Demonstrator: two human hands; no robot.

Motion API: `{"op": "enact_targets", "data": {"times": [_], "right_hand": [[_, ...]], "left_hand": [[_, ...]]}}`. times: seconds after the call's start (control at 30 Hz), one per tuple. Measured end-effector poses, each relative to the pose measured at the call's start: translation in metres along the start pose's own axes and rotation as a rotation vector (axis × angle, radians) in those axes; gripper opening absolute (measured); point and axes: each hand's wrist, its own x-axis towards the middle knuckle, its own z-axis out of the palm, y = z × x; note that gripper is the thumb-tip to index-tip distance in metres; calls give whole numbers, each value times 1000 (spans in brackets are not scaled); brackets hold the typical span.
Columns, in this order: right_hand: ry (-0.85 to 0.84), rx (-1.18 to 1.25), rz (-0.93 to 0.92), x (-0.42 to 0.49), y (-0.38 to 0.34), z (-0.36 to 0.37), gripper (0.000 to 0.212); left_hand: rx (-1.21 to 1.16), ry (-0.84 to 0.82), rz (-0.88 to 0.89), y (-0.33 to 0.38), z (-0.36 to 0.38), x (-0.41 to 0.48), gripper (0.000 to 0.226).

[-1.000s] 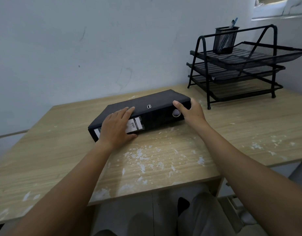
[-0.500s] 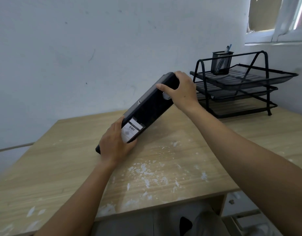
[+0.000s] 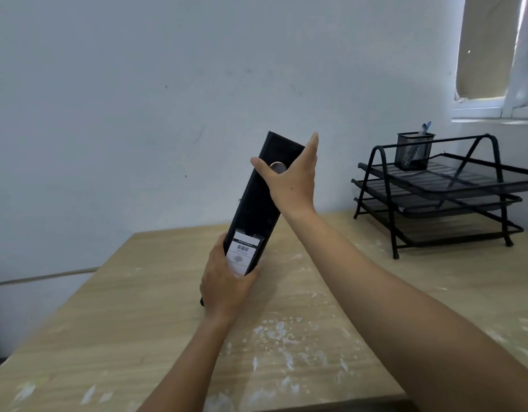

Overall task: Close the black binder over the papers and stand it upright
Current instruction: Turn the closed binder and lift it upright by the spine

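The black binder (image 3: 256,203) is closed and stands steeply tilted on the wooden desk (image 3: 301,292), its top leaning to the right, spine with a white label facing me. My left hand (image 3: 227,281) grips its lower end around the label, near the desk surface. My right hand (image 3: 289,176) holds the upper part, thumb across the spine by the metal finger ring, fingers along the right side. The papers inside are hidden.
A black three-tier wire tray rack (image 3: 441,191) stands at the back right of the desk, with a mesh pen cup (image 3: 414,150) on its top tier. White paint flecks (image 3: 280,337) mark the desk near me. A pale wall rises just behind the desk.
The binder went from lying flat to steeply tilted, its right end swung upward by my right hand while my left hand stayed at the lower end.
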Motion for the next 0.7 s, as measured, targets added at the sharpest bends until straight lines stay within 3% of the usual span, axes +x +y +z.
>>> {"op": "enact_targets", "data": {"times": [0.13, 0.4, 0.7], "right_hand": [[-64, 62, 23, -14, -8, 31, 121], [-223, 41, -30, -49, -2, 81, 110], [-363, -23, -47, -52, -1, 101, 114]], "left_hand": [[-69, 19, -79, -7, -6, 1, 82], [-196, 39, -203, -25, -15, 3, 86], [-301, 82, -270, -35, -18, 0, 89]]}}
